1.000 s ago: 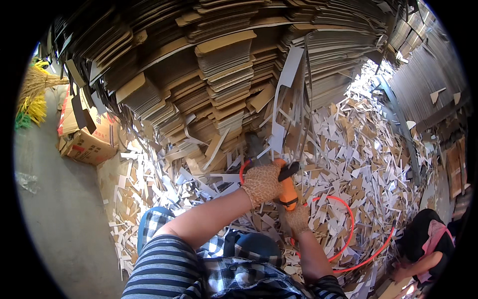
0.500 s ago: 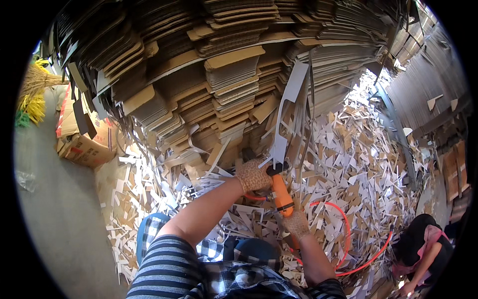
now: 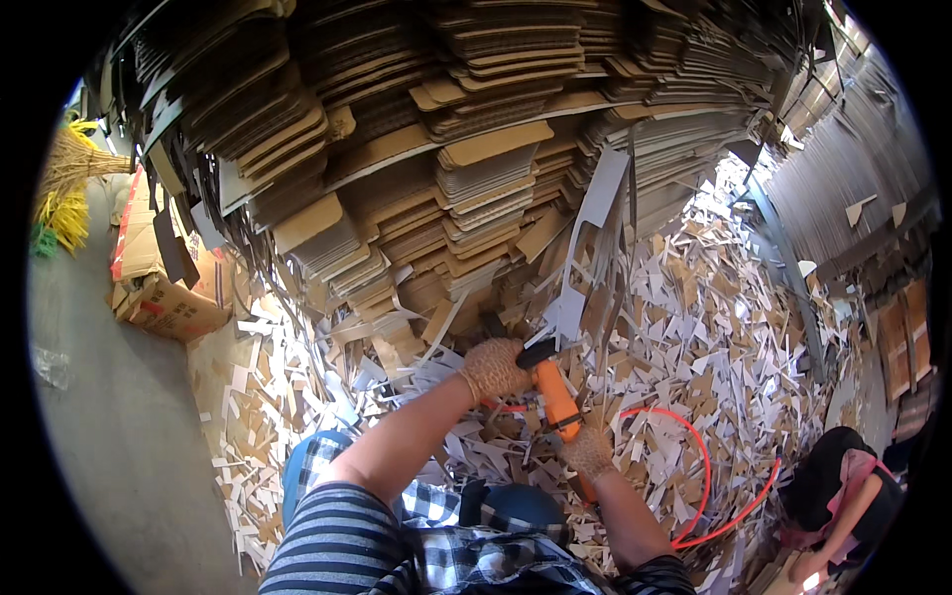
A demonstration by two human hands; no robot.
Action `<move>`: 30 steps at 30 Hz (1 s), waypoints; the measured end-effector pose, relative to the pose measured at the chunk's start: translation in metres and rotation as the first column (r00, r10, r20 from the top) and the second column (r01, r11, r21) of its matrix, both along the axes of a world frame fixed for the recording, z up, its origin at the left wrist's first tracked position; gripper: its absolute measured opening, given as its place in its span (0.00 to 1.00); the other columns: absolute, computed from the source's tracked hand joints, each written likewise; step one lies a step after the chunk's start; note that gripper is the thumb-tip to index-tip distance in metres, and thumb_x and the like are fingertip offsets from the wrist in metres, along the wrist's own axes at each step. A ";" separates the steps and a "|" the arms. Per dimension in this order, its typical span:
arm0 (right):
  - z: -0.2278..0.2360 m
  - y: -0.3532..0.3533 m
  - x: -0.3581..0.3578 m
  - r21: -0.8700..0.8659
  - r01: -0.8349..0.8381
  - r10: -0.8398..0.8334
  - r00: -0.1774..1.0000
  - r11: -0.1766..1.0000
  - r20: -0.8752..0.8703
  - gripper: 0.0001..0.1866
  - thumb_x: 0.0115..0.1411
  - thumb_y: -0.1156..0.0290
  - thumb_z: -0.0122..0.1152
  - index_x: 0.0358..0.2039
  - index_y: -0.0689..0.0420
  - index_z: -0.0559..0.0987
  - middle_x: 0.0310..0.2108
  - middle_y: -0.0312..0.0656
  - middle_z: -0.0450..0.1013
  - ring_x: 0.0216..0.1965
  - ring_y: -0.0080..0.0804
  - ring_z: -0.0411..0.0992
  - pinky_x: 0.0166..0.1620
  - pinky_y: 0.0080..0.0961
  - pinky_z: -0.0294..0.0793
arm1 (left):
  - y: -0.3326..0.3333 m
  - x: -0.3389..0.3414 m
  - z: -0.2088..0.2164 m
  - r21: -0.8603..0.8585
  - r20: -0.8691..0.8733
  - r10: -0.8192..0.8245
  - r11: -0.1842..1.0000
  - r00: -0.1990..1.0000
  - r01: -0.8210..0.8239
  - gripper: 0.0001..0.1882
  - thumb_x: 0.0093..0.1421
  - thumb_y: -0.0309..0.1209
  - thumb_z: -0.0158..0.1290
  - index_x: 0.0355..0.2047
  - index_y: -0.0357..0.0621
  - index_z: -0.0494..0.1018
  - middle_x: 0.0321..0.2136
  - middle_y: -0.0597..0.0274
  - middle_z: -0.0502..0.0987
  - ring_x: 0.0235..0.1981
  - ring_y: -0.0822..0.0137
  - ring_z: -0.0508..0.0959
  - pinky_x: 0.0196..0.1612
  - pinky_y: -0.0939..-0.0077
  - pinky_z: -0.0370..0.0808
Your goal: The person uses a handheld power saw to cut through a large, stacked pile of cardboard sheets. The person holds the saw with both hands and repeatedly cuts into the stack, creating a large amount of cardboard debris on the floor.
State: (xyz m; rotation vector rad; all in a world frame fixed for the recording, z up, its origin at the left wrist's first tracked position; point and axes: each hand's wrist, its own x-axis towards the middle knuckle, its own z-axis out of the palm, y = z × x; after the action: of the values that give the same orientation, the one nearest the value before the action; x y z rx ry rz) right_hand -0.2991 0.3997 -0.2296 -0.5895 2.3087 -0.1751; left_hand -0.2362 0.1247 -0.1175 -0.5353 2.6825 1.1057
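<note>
An orange hand-held air tool [image 3: 558, 400] with a black head [image 3: 536, 352] is held low against the front of the cardboard stack [image 3: 486, 188]. My right hand [image 3: 590, 449], in a tan patterned glove, wraps round its lower body. My left hand [image 3: 496, 367], gloved alike, is closed beside the black head and seems to grip it; its fingertips are hidden. A small dark piece [image 3: 492, 323] shows just beyond the left glove. A long pale strip of card [image 3: 585, 233] hangs down to the tool's head.
Pale card scraps [image 3: 684, 367] cover the floor around me. A red hose [image 3: 702, 451] loops at the right. At the far left stand a cardboard box [image 3: 169, 293] and a straw broom [image 3: 74, 178]. Another person [image 3: 838, 496] bends down at the lower right. More stacked sheets [image 3: 843, 169] rise behind.
The tool's black head has swung a little left and shows more of its length. My left hand has come slightly lower. The stack sits further right and lower in view.
</note>
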 end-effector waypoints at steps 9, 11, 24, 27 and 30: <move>0.047 -0.023 0.009 -0.003 0.069 -0.069 0.992 0.998 -0.105 0.30 0.54 0.48 0.62 0.48 0.61 0.78 0.43 0.56 0.78 0.47 0.53 0.76 0.50 0.43 0.75 | -0.008 -0.005 -0.018 -0.025 -0.071 0.018 0.999 0.997 -0.020 0.27 0.51 0.52 0.61 0.44 0.45 0.77 0.30 0.45 0.81 0.34 0.43 0.81 0.41 0.53 0.77; 0.038 -0.036 0.008 0.040 0.078 -0.074 0.993 0.996 -0.087 0.28 0.55 0.50 0.61 0.47 0.60 0.78 0.43 0.56 0.78 0.47 0.53 0.76 0.50 0.44 0.75 | -0.026 -0.003 -0.043 -0.033 -0.060 0.041 0.999 0.997 -0.043 0.26 0.52 0.50 0.60 0.45 0.45 0.77 0.32 0.45 0.81 0.35 0.42 0.80 0.42 0.54 0.77; 0.136 0.002 0.093 0.179 0.092 -0.130 0.968 0.980 0.215 0.25 0.54 0.58 0.59 0.47 0.64 0.76 0.42 0.57 0.78 0.45 0.54 0.78 0.48 0.43 0.76 | 0.013 0.070 -0.007 0.063 0.201 -0.084 0.995 0.976 0.073 0.18 0.52 0.44 0.56 0.36 0.43 0.78 0.33 0.41 0.80 0.40 0.43 0.80 0.46 0.51 0.76; 0.144 0.039 0.134 0.257 0.281 -0.324 0.935 0.925 0.142 0.29 0.53 0.49 0.63 0.48 0.58 0.79 0.40 0.54 0.79 0.45 0.52 0.78 0.47 0.43 0.77 | 0.040 0.076 0.032 0.106 0.232 -0.128 0.989 0.964 0.106 0.18 0.52 0.44 0.57 0.34 0.43 0.78 0.31 0.42 0.80 0.38 0.43 0.80 0.44 0.51 0.77; 0.185 0.070 0.168 0.254 0.223 -0.282 0.933 0.941 0.225 0.26 0.51 0.51 0.65 0.44 0.57 0.81 0.39 0.52 0.80 0.44 0.49 0.78 0.46 0.42 0.77 | 0.069 0.105 0.059 0.099 0.185 -0.196 0.979 0.963 0.180 0.19 0.51 0.45 0.57 0.33 0.42 0.77 0.30 0.42 0.80 0.38 0.43 0.80 0.43 0.50 0.76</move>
State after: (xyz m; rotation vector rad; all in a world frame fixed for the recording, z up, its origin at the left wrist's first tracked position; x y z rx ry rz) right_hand -0.1312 0.4696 -0.0448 -0.1400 2.1036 -0.1035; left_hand -0.1316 0.1935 -0.0588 -0.3454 2.4507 1.0464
